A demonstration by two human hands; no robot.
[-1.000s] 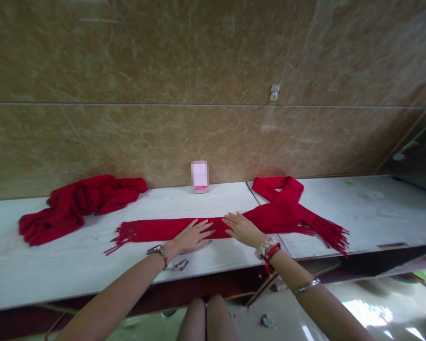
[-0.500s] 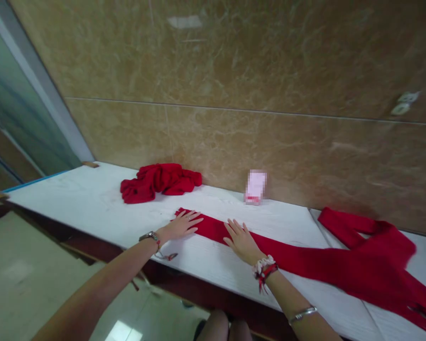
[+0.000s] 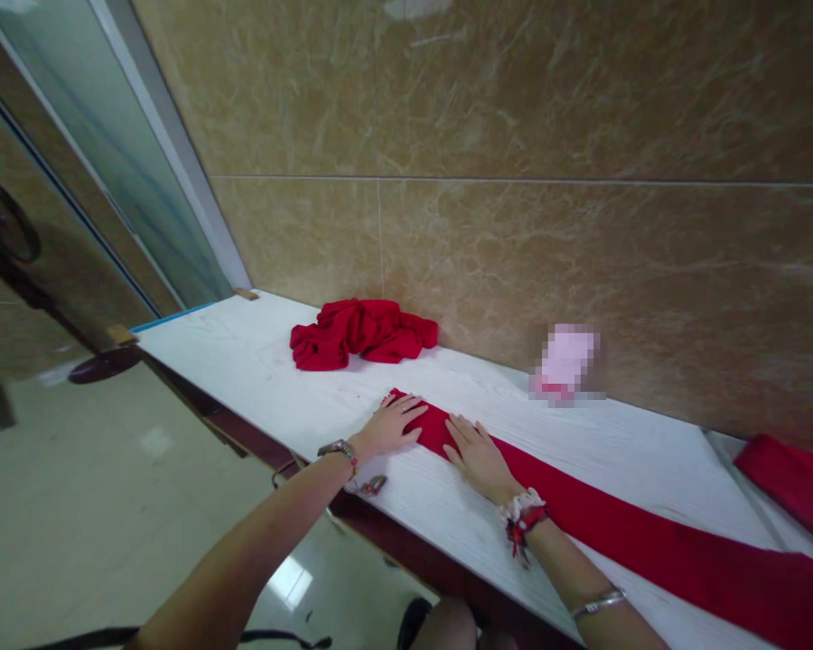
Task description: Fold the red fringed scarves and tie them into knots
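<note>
A long red scarf [image 3: 623, 533] lies stretched flat along the white tabletop [image 3: 257, 361], running off to the right. My left hand [image 3: 394, 422] lies flat and open on its left end, fingers spread. My right hand [image 3: 475, 453] rests flat and open on the scarf just to the right of it, fingers stretched out. Both wrists wear bracelets. The scarf's left tip is hidden under my left hand.
A crumpled pile of red cloth [image 3: 360, 331] sits against the brown marble wall. A small pink blurred box [image 3: 566, 363] stands at the wall. More red fabric [image 3: 792, 483] lies at the far right. A glass door [image 3: 108, 171] stands left.
My view has swung left. Both hands have slid leftwards along the scarf to its end, staying flat on it.
</note>
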